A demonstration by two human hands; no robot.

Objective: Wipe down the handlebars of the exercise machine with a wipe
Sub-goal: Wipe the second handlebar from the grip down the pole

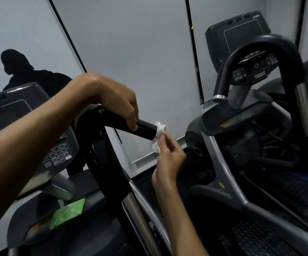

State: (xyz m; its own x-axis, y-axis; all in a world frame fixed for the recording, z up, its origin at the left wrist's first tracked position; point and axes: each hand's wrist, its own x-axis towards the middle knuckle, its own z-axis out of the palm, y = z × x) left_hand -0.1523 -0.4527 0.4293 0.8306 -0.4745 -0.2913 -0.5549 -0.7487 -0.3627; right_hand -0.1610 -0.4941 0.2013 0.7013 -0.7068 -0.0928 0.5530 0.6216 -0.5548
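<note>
A black curved handlebar (145,130) of the exercise machine juts toward the grey wall in the middle of the view. My left hand (120,106) grips its upper part from above, fingers curled over the bar. At the bar's free end a crumpled white wipe (158,137) is pressed against the tip. My right hand (168,156) pinches the wipe from below with raised fingers. The handlebar's lower part runs down into a silver tube (136,215).
The machine's console (57,154) with keypad sits at left, and a green wipe pack (67,213) lies on its tray. A second machine with its own black handlebar (260,45) and console stands at right. A grey wall is ahead. A dark figure (20,71) stands far left.
</note>
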